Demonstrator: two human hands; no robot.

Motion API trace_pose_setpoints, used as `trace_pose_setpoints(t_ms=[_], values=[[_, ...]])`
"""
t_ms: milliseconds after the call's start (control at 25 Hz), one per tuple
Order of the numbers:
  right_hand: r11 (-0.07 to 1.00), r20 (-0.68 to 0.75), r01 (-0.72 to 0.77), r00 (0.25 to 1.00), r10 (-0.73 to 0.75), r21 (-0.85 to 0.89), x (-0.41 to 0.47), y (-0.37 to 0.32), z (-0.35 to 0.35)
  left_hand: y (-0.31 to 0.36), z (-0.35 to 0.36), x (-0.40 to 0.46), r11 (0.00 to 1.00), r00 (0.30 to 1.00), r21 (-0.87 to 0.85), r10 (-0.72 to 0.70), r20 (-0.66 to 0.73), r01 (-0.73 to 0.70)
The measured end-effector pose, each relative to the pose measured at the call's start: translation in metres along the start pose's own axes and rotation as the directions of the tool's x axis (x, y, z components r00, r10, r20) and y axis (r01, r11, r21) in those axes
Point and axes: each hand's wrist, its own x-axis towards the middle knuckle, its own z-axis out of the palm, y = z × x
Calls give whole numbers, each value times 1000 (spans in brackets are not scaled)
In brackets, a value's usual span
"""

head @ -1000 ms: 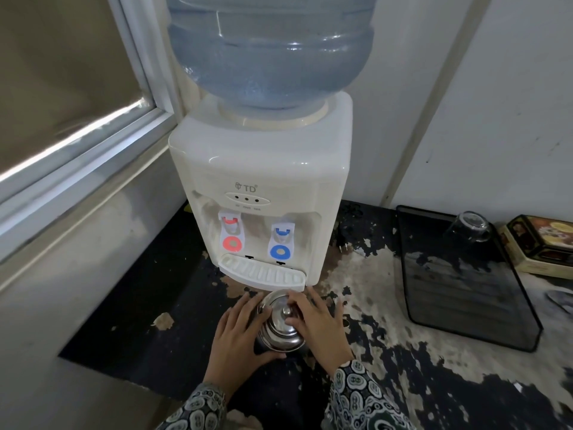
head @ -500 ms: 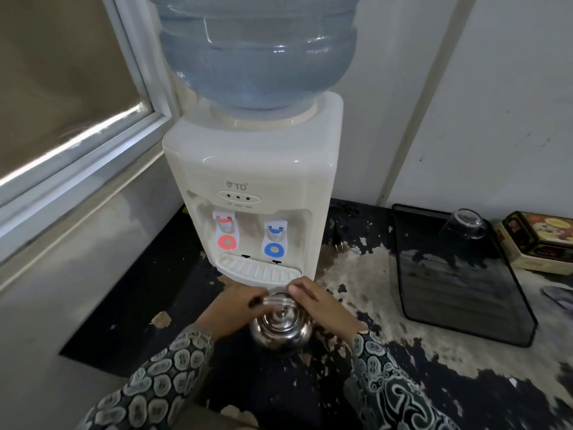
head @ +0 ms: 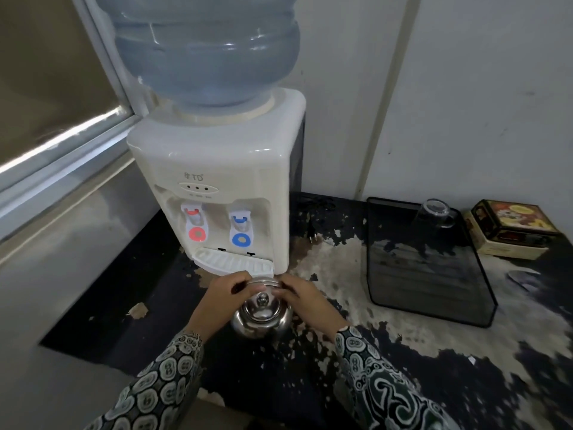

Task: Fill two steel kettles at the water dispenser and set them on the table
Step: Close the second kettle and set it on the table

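A small round steel kettle (head: 262,316) with its knobbed lid on stands on the worn black table (head: 465,383), just in front of the drip tray of the white water dispenser (head: 223,169). My left hand (head: 221,297) and my right hand (head: 305,301) both grip the kettle's raised handle from either side. The dispenser has a red tap (head: 196,226) on the left and a blue tap (head: 241,232) on the right, with a large blue water bottle (head: 204,48) on top. Only one kettle is in view.
A dark tray (head: 428,274) lies right of the dispenser with an upturned glass (head: 435,214) at its far edge. A printed box (head: 511,228) sits at the far right. A window sill and grey wall run along the left.
My hands went from cupping the kettle's body to closing on its handle. The kettle sits slightly nearer to me, away from the drip tray.
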Motion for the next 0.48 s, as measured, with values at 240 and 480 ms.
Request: trace_pose_setpoints(t_ms=[240,480], values=[[995,-8,97,995,-97,-35,-43,-9,-46,48,33,-31,990,996,-128,43,-78,-53],[991,-105,90,989,-100,-98,-119,-24,-84,105,62,-65,980,990,-141,143,-1,-141]])
